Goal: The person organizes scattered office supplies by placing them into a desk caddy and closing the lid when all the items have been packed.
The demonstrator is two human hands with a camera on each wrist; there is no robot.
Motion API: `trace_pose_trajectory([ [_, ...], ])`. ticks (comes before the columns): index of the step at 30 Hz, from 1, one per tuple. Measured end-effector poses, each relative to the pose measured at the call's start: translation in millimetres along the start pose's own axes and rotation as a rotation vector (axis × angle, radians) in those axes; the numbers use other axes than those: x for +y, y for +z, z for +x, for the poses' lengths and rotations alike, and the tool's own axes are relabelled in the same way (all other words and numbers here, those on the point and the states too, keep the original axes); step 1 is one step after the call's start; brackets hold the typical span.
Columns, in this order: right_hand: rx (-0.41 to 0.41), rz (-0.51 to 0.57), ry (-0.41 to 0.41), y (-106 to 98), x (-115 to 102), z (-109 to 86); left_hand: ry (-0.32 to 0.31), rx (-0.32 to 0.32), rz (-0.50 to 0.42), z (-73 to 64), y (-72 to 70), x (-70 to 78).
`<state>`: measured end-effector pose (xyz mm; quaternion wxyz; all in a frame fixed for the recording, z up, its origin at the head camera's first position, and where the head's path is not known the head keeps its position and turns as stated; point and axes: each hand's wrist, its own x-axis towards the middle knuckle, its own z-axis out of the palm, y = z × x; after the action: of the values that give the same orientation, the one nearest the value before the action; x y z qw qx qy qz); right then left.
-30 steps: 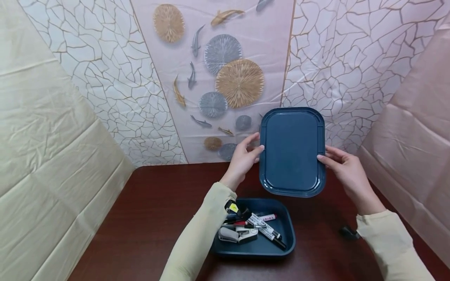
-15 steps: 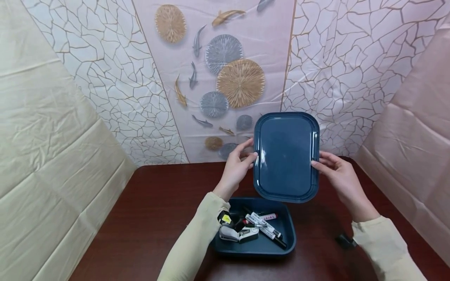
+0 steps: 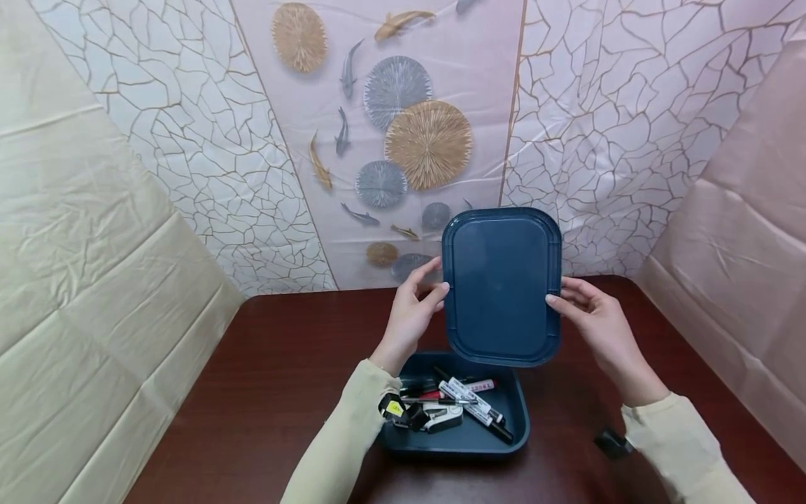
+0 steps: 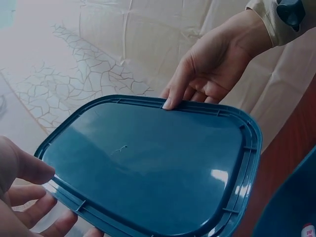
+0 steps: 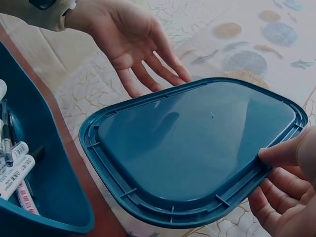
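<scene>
A dark blue plastic lid point(image 3: 500, 283) with a raised rim is held nearly upright above the table. My left hand point(image 3: 409, 311) pinches its left edge, thumb on the near face and fingers behind. On the opposite edge my right hand point(image 3: 604, 329) pinches the lid the same way. Below and slightly left stands a matching blue box point(image 3: 462, 442), uncovered. Inside lie white markers point(image 3: 472, 402), a pink-labelled marker point(image 3: 481, 386), dark pens and a white stapler point(image 3: 443, 417). My left sleeve and wrist camera hide the box's left part.
The dark red-brown table point(image 3: 264, 392) extends around the box. Patterned cloth point(image 3: 195, 140) hangs behind it, and plain cloth walls point(image 3: 743, 231) close in both sides. A black wrist camera point(image 3: 612, 444) hangs at my right sleeve.
Both hands have carried the lid left and slightly down, nearer to above the box. The left forearm has shifted left, uncovering more pens. The box has stayed in place.
</scene>
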<state>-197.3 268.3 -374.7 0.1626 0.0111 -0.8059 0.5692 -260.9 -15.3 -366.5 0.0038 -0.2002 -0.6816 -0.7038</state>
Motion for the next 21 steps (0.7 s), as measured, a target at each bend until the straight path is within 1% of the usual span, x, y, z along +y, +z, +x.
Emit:
trace_pose_trajectory([
  [8, -0.016, 0.029, -0.011, 7.6, 5.7, -0.9, 0.013, -0.003, -0.027, -7.6, -6.3, -3.3],
  [15, -0.024, 0.025, 0.020, 10.8, 9.1, -2.2, 0.019, 0.001, -0.024, -12.7, -10.5, -9.3],
  [21, -0.032, 0.027, 0.020, 12.0, 11.1, -2.1, 0.005, 0.008, -0.034, -15.2, -12.5, -10.6],
])
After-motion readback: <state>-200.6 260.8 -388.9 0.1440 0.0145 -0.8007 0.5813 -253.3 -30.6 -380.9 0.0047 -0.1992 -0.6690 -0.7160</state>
